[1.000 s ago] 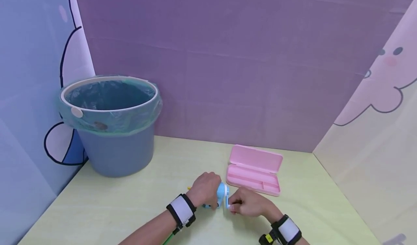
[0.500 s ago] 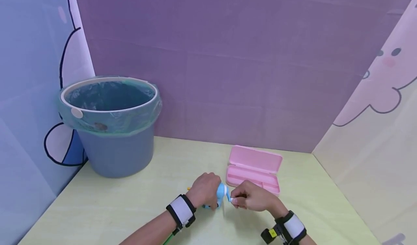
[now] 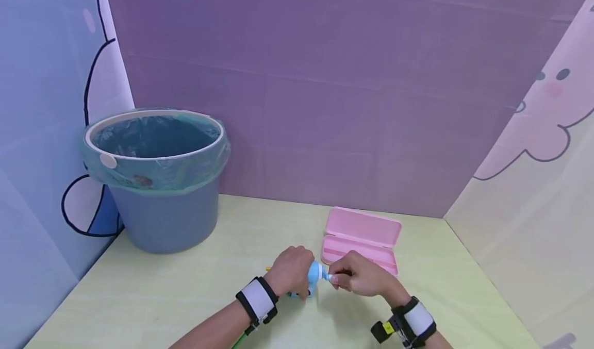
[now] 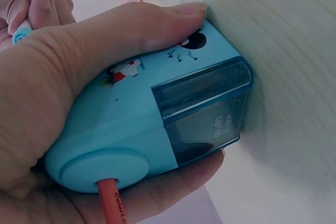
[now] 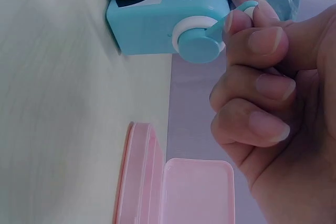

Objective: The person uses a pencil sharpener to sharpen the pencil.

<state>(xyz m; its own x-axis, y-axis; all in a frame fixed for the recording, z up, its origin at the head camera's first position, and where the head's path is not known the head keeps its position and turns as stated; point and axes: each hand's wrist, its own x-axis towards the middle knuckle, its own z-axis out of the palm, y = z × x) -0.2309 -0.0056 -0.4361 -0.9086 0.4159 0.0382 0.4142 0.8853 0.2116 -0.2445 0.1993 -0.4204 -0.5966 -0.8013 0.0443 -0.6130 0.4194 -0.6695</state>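
Observation:
A light blue crank pencil sharpener rests on the table, its body wrapped by my left hand. In the left wrist view the thumb lies along one side and fingers along the other, with the see-through shavings drawer showing between them. An orange-red pencil sticks out of the round entry at the sharpener's front. On the opposite end, my right hand pinches the knob of the crank between thumb and index finger, the other fingers curled. The knob is mostly hidden by the fingertips.
An open pink pencil case lies just behind the right hand, lid folded back. A blue bin with a green liner stands at the back left. Purple cloth hangs behind the table, with printed cloths at both sides.
My right hand has lifted the crank from hanging down, through a slant, to pointing towards the right hand, shifting up slightly. The left hand and sharpener have stayed in place.

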